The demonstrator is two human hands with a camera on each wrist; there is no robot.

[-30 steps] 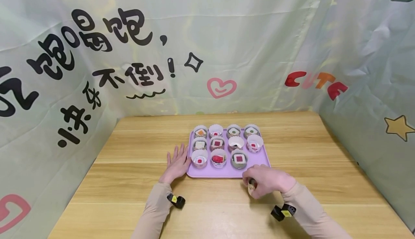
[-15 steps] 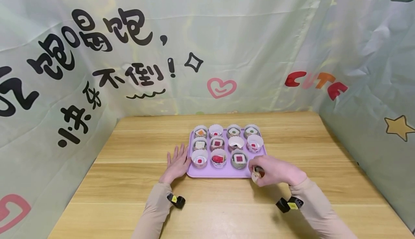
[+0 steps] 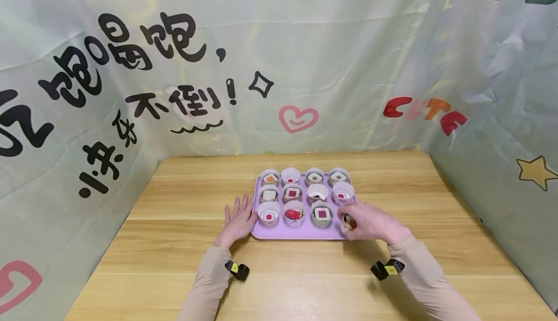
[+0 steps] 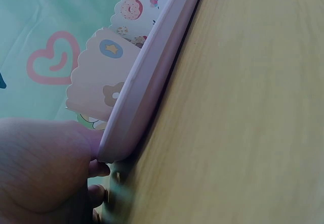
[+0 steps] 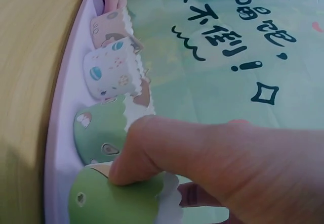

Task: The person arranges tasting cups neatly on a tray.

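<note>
My right hand (image 3: 370, 221) pinches a green scalloped paper cupcake cup (image 5: 114, 201) by its rim at the near right corner of a lilac tray (image 3: 301, 236). In the head view a brown item shows inside the held cup. The right wrist view shows the thumb bent on its outer wall. My left hand (image 3: 239, 220) rests flat at the tray's left side, fingers spread, thumb at the tray wall (image 4: 144, 82). Several more cups stand in rows on the tray. One holds a strawberry piece (image 3: 293, 214); beside the held cup is another green cup (image 3: 321, 221).
The tray lies on a wooden table (image 3: 174, 282). A printed cloth backdrop (image 3: 340, 69) hangs behind and at both sides. Further cups, such as one with an orange-topped piece (image 3: 270, 178), fill the back rows.
My right hand has carried the cup from the table in front of the tray, slightly right and away from me, onto the tray's near right corner. My left hand has stayed put.
</note>
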